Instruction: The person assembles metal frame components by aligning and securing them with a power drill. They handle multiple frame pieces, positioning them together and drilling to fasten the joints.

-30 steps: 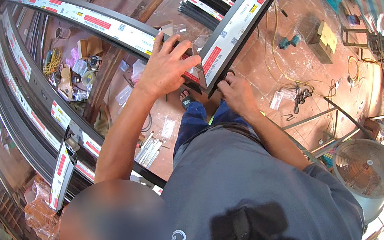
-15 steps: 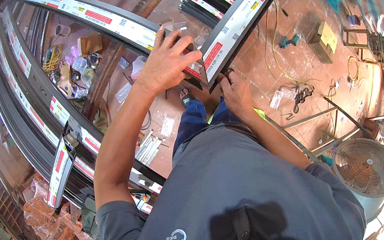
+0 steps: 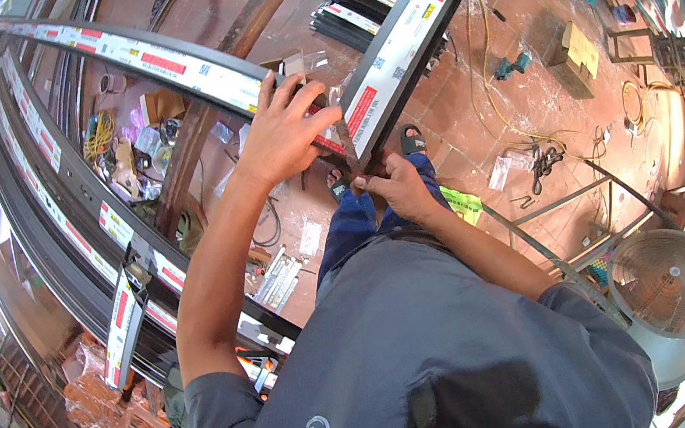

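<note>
A long dark aluminium profile point(image 3: 151, 58) with white, red-printed protective film slants from the far left toward me. My left hand point(image 3: 287, 129) grips its near end, fingers curled over the top. A second, shorter filmed profile point(image 3: 414, 39) comes from the far right, and the two near ends meet in a V with a narrow gap. In that gap stands a thin, brownish strip point(image 3: 346, 138), perhaps rusty metal. My right hand point(image 3: 403, 190) is closed at the lower end of the strip, just under the shorter profile's corner; part of its fingers is hidden.
More long filmed profiles point(image 3: 61, 198) lie at left, with a short piece point(image 3: 121, 322) across them. Stacked short profiles point(image 3: 351, 4) lie at the back. A cardboard box point(image 3: 573, 64), yellow cable point(image 3: 507, 127) and large round fan point(image 3: 672, 284) are at right.
My right hand has come out from beneath the shorter profile's corner to the strip's lower end. The strip now shows clearly between the profiles. My left hand keeps its grip; the whole view has shifted.
</note>
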A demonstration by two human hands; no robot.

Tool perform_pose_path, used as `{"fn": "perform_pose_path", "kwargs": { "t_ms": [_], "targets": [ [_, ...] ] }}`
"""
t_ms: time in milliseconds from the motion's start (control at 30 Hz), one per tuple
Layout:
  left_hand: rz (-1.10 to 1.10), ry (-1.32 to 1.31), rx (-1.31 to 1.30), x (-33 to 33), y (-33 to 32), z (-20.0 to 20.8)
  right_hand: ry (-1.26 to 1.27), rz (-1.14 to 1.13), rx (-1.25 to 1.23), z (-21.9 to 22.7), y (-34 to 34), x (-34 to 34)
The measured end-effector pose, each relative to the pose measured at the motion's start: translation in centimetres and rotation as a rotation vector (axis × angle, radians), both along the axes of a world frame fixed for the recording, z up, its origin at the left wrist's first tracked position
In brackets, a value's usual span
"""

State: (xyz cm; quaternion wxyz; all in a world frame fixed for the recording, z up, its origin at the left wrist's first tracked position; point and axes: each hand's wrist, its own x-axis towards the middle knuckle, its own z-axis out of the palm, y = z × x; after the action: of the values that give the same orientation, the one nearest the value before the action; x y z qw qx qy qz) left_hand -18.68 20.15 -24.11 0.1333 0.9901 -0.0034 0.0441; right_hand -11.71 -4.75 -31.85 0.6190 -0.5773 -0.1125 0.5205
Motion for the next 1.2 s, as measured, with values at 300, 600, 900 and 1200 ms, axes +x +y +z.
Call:
{"fn": "perform_pose_path", "kwargs": {
  "t_ms": [300, 600, 900, 1200],
  "targets": [
    [0.011, 0.023, -0.022, 0.1, -0.2, 0.5, -0.711, 0.154, -0.24, 0.4, -0.9, -0.6],
    [0.004, 0.034, -0.002, 0.0, -0.1, 0.6, -1.297, 0.227, -0.244, 2.0, -0.5, -1.0],
    [0.0, -0.008, -0.018, 0.1, -0.2, 0.4, -0.981, 0.142, -0.407, 2.6, -0.1, -1.5],
    [0.021, 0.036, -0.012, 0.4, -0.3, 0.8, -0.124, 0.161, -0.116, 1.9, -1.0, 7.5]
  ]
}}
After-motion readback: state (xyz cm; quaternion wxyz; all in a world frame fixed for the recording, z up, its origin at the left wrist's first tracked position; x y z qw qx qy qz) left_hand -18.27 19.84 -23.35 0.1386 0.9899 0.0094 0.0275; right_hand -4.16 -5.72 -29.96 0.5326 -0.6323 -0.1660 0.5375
